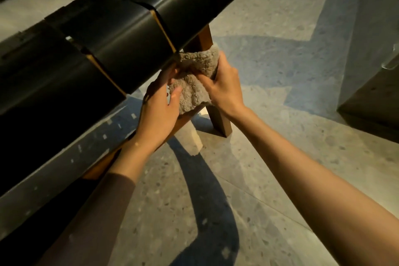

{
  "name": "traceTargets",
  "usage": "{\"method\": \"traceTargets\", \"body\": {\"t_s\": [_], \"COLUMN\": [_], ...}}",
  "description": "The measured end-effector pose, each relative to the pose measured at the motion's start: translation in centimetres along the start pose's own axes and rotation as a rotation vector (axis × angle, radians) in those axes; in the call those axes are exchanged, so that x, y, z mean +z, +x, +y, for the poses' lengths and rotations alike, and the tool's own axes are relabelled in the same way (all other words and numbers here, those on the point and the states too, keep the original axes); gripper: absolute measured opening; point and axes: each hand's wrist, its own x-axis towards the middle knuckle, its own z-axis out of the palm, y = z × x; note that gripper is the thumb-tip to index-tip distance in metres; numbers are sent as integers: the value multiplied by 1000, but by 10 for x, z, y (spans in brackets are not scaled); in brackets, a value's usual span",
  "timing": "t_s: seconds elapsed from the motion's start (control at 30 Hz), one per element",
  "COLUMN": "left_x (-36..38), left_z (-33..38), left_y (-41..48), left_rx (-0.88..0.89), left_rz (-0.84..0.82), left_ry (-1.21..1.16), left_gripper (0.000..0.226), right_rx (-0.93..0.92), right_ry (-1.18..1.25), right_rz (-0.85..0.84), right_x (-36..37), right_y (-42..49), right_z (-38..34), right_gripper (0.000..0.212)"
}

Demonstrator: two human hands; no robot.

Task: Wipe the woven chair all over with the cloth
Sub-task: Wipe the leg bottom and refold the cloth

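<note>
The woven chair fills the upper left: wide black straps interlaced over a brown wooden frame. One wooden leg slants down to the floor below the seat edge. A fuzzy grey-beige cloth is wrapped around the top of that leg, just under the straps. My left hand grips the cloth's left side, thumb on top. My right hand holds the cloth's right side against the leg, fingers curled round it.
Speckled stone floor spreads below and to the right, crossed by dark shadows. A dark low block or step stands at the right edge. A pale wooden piece shows under the chair near the leg.
</note>
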Motion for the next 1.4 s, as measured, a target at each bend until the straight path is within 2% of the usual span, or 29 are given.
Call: {"method": "traceTargets", "body": {"t_s": [0.17, 0.3, 0.37, 0.5, 0.6, 0.73, 0.87, 0.93, 1.0, 1.1, 1.23, 1.4], "left_x": [0, 7, 11, 21, 27, 32, 34, 37, 39, 49, 68, 90], "left_z": [1, 10, 13, 19, 28, 37, 43, 45, 49, 49, 37, 29], "left_y": [10, 21, 21, 14, 12, 20, 30, 30, 22, 1, -24, -47], "left_rx": [-104, -140, -128, -1, 15, -38, -185, -188, -118, 10, -14, 30], "left_rz": [-91, -74, -88, -137, -112, -66, 21, 57, 83, 13, -72, -186], "left_ry": [-59, -119, -106, 100, 229, 156, 83, 35, -47, 10, 30, -29], "left_gripper": [42, 43, 38, 52, 58, 59, 40, 40, 46, 60, 71, 80], "right_rx": [-84, -142, -104, 35, 53, -33, -47, -58, -56, 6, 91, 108], "right_ry": [-20, 26, 25, 69, 117, 197, 241, 252, 250, 205, 180, 114], "right_rz": [53, 3, -50, -120, -103, -119, -141, -139, -139, -154, -187, -148], "right_x": [-1, -1, -3, -5, -7, -11, -13, -13, -15, -20, -29, -45], "right_y": [19, 26, 14, -10, 0, 24, 35, 32, 28, 10, -24, -41], "right_z": [-20, -25, -16, 1, -5, -20, -28, -26, -19, 3, 30, 46], "right_gripper": [37, 63, 68, 58, 53, 51, 53, 54, 52, 47, 40, 42]}}
